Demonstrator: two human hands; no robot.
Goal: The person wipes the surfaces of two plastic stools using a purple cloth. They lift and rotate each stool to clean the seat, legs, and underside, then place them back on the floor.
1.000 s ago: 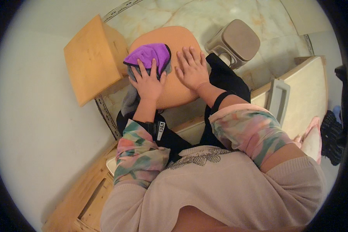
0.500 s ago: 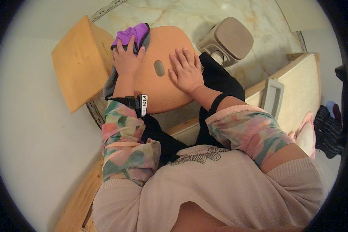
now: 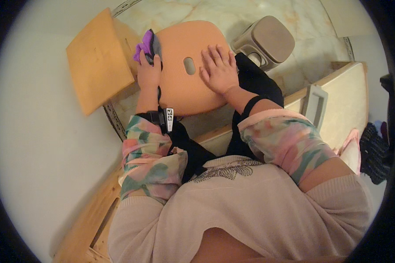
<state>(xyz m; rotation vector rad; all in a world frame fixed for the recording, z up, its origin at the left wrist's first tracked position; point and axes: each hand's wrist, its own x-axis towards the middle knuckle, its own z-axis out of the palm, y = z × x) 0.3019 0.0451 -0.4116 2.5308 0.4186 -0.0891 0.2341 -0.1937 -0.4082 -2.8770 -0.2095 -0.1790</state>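
Note:
An orange stool with an oval slot in its textured seat stands before me, between my knees. At its left edge my left hand is closed on a purple and grey cloth with black trim. The cloth is bunched over the rim, and part of it is hidden by the hand and the edge. My right hand lies flat on the right side of the seat, just right of the slot, fingers stretched out and holding nothing.
A yellow wooden chair or stool stands close on the left, by the white wall. Beyond my right knee is a small grey-brown stool on the marbled floor. To the right are a grey handled piece on a pale wooden-edged panel and a dark knitted item.
My left hand has slid with the cloth from the seat's top to its left edge, and the cloth shows less. The right hand stays on the seat; the whole view has shifted slightly.

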